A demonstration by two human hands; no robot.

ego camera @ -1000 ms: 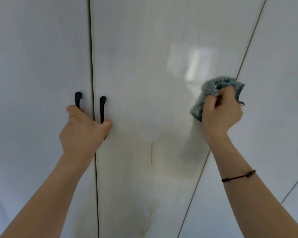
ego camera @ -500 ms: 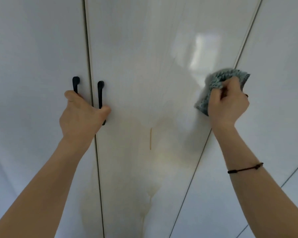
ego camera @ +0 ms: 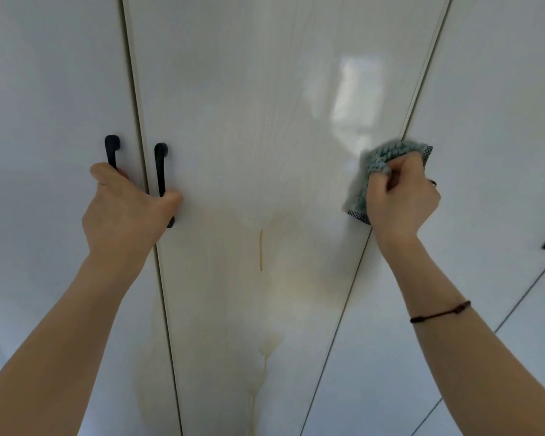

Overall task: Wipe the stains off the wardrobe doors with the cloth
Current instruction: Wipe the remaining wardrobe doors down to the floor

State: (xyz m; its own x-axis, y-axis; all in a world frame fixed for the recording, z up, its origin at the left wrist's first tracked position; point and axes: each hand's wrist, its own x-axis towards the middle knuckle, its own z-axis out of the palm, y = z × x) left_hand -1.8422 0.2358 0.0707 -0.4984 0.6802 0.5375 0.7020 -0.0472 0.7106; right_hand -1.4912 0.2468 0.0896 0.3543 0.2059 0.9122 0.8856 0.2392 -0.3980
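The stains [ego camera: 290, 284] are a pale tan smear on the middle wardrobe door [ego camera: 233, 89], with 1 thin yellowish drip [ego camera: 261, 250] at its top and a longer run [ego camera: 265, 350] at 6 o'clock below it. None of this looks any fainter than it did 1 second ago.

The cloth [ego camera: 381, 158], blue-grey and bunched, sits at about 2 o'clock from the drip, against the door's right edge by the seam. The right hand [ego camera: 400, 196] has its fingers curled tightly into the cloth and presses it to the panel. Over the last second the cloth has drifted only slightly lower along that edge, so the wiping has worked the area above the stain and not the stain itself. I judge that most of the job is left.

At 9 o'clock from the drip, the left hand [ego camera: 123, 209] keeps its fingers wrapped over the 2 black handles [ego camera: 160, 165], probably bracing the doors. A dark cord bracelet [ego camera: 438, 311] circles the right wrist.
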